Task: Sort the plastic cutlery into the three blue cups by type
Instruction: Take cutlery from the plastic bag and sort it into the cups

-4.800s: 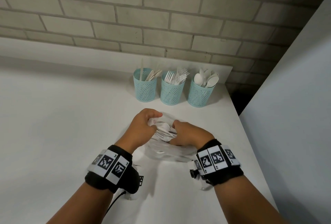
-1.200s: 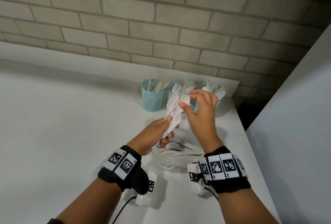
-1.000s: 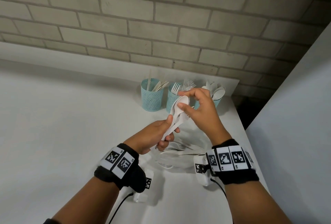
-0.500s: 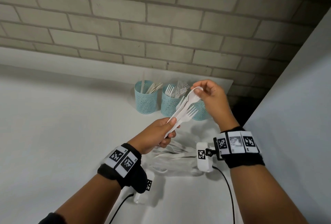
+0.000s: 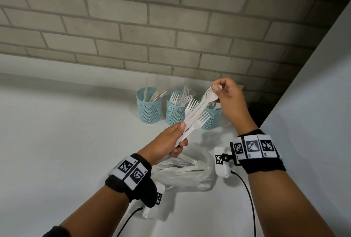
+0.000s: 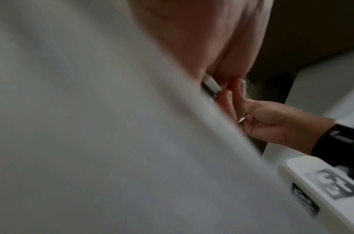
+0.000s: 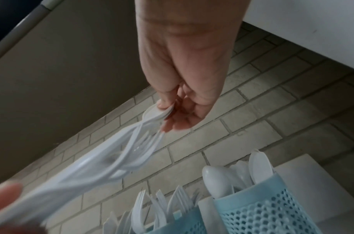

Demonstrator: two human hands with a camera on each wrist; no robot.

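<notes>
Three blue mesh cups stand in a row near the wall: the left cup [image 5: 149, 106] with knives, the middle cup [image 5: 175, 110] with forks, the right cup [image 5: 210, 120] with spoons. My left hand [image 5: 181, 132] grips the handles of a bundle of white forks [image 5: 191, 105] and spoons. My right hand [image 5: 216, 92] pinches the bowls of the spoons [image 5: 209, 97] at the bundle's top, above the right cup. In the right wrist view the thumb and fingers of the right hand [image 7: 166, 110] pinch the stacked spoons [image 7: 154, 115] above the spoon cup [image 7: 258, 209].
A clear plastic bag [image 5: 186, 170] with more white cutlery lies on the white table [image 5: 66, 142] between my wrists. A brick wall [image 5: 171, 28] stands right behind the cups. A white panel [image 5: 313, 104] closes off the right side. The left wrist view is blurred.
Both hands came up from the bag with a bundle of cutlery. The right hand has pulled the spoon bowls up and to the right, fanning them away from the forks.
</notes>
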